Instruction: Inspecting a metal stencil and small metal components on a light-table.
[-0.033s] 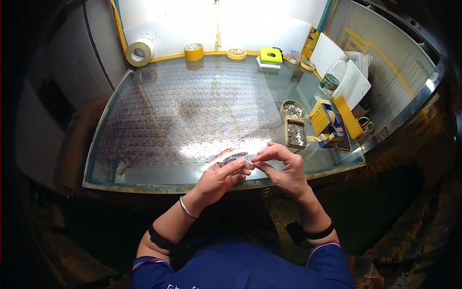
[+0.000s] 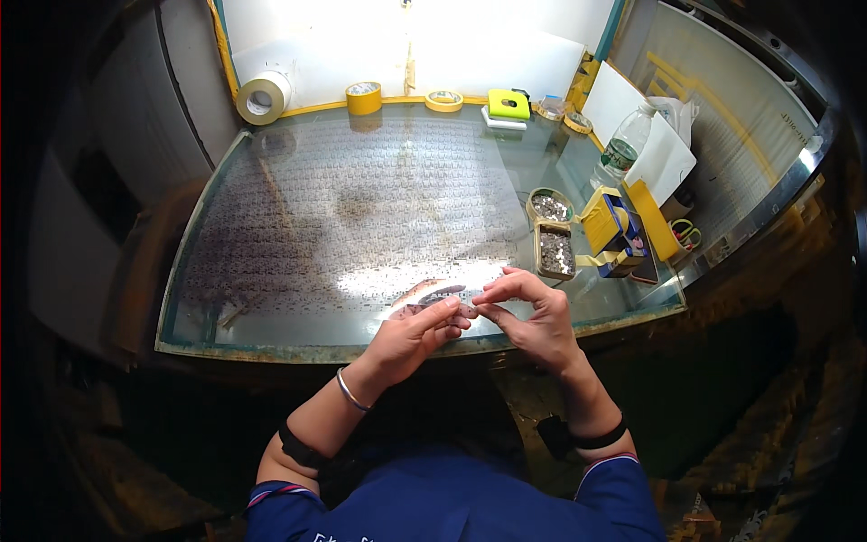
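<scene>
Bright white panels (image 2: 406, 54) stand behind the glass-topped, green-edged table (image 2: 596, 304), throwing a strong glare across its near part. Above that near edge, from where I stand, a thin, curved, dark-and-pinkish piece of what looks like film (image 2: 442, 294) is up in the worker's left hand (image 2: 414, 336), its thumb closed over it against the fingers. Right hand (image 2: 533, 321) comes in from the other side, thumb and forefinger tips almost together at the piece's end; whether they pinch anything I cannot tell.

For such fine handling, I'd judge, the left grip should be firm yet light enough not to bend the piece, the right fingers should work from the very tips, and a slight tilt out of the glare would help the eye.

Beyond the hands spreads a broad sheet patterned with rows of small dark marks (image 2: 334, 244). Rightward sit a rectangular tin (image 2: 537, 253) and a round tin (image 2: 532, 215), both holding small silvery bits, then a blue-and-yellow tape dispenser (image 2: 603, 221).
</scene>
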{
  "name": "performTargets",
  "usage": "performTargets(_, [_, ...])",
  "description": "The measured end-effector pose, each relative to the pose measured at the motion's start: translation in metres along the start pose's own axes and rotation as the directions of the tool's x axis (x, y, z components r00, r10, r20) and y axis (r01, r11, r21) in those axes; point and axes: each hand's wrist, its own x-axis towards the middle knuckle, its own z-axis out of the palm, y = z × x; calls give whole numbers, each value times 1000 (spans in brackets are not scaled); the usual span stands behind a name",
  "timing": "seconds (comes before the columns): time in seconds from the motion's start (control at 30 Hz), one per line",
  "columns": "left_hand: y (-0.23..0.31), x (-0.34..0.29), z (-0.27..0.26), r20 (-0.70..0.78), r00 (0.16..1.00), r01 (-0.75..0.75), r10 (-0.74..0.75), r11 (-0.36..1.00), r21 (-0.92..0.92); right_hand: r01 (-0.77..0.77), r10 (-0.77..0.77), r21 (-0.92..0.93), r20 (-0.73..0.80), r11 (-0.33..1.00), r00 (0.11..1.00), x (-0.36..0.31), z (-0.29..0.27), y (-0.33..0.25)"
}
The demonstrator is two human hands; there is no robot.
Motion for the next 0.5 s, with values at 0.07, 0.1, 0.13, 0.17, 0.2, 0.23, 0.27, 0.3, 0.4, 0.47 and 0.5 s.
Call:
performTargets(0.07, [1,-1,1,-6,1000,-7,7,1000,9,16,-16,-14,-14,1000,1000,0,0,-1])
performTargets(0.1, [1,-1,0,-5,1000,-6,6,1000,2,31,-32,-25,-21,999,999,1,1,-2])
performTargets(0.13, [0,0,0,-4,1000,-4,4,1000,-6,46,-47,-36,-29,998,998,2,0,-2])
performTargets(0.17, [0,0,0,-2,1000,-1,1,1000,-14,51,-52,-38,-36,998,998,2,0,-2])
performTargets(0.2, [0,1,1,-6,1000,0,0,1000,-9,55,-57,-41,-43,998,997,2,0,-1])
performTargets(0.23, [0,0,2,-12,1000,0,0,1000,-5,61,-63,-42,-48,997,997,1,0,-1])
performTargets(0.27, [1,0,2,-16,1000,0,0,1000,0,52,-54,-42,-50,998,997,1,-1,-2])
performTargets(0.3, [2,0,4,-13,1000,-4,4,1000,4,42,-45,-42,-51,998,998,1,-2,-3])
performTargets(0.4, [4,-1,5,-7,1000,-10,10,1000,8,106,-111,-110,-40,988,993,1,-8,-6])
performTargets(0.47, [5,-2,4,-3,1000,-4,4,1000,1,176,-180,-199,-2,964,984,1,-11,-11])
performTargets(0.5, [4,-2,4,-7,1000,-4,4,1000,-2,210,-210,-251,29,945,977,1,-13,-16])
